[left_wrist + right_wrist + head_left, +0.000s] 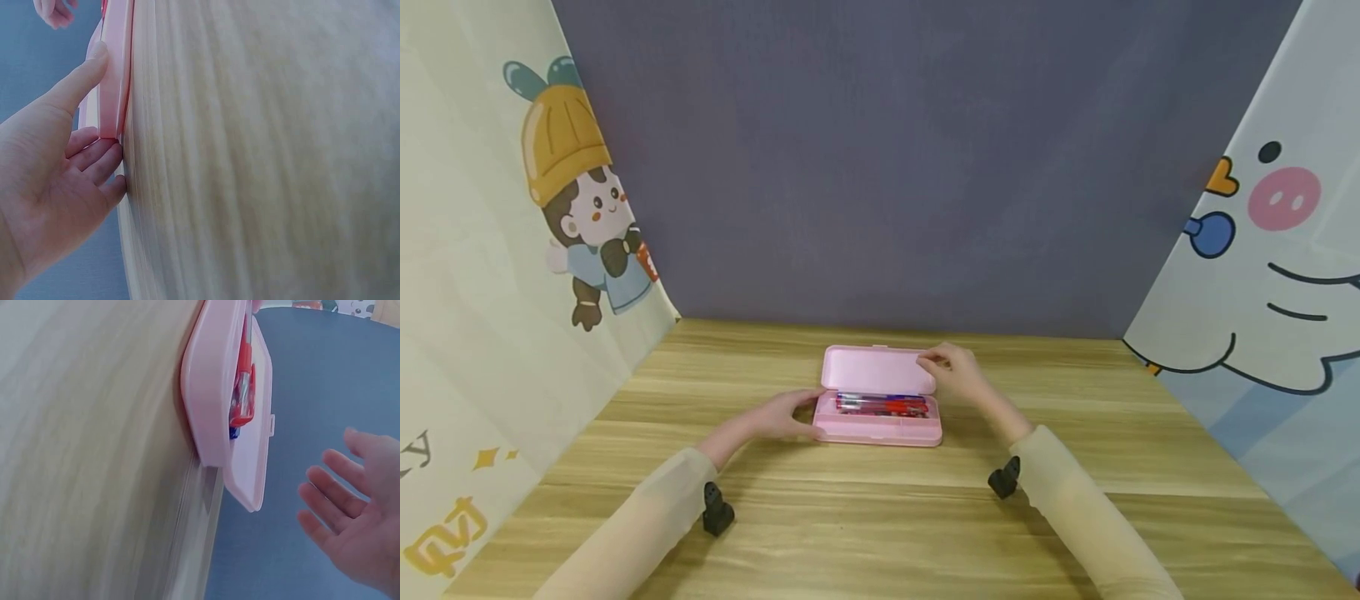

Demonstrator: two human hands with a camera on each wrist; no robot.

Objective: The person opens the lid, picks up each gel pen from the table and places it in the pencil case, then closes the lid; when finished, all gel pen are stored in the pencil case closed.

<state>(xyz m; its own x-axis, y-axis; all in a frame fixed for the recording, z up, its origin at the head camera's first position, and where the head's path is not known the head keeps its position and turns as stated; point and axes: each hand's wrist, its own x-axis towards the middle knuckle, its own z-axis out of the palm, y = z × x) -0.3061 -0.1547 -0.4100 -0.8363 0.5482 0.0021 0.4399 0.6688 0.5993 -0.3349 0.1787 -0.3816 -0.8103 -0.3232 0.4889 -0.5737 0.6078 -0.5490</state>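
A pink pencil case (880, 430) lies opened on the table, its lid (874, 369) tipped back toward the dark wall. Several pens with red and blue parts (883, 405) fill the back compartment; the front one shows bare pink plastic. My left hand (786, 414) holds the case's left end. In the left wrist view, its thumb (94, 65) lies along the side while the fingers meet the corner. Over the lid's right part hovers my right hand (953, 371). The right wrist view shows that hand (356, 500) apart from the case, fingers loosely bent and nothing in them.
The wood-grain table (865, 517) runs back to a dark grey wall (880, 167). Light side panels with cartoon prints stand left (467, 250) and right (1300, 317). A small black device sits at each sleeve cuff.
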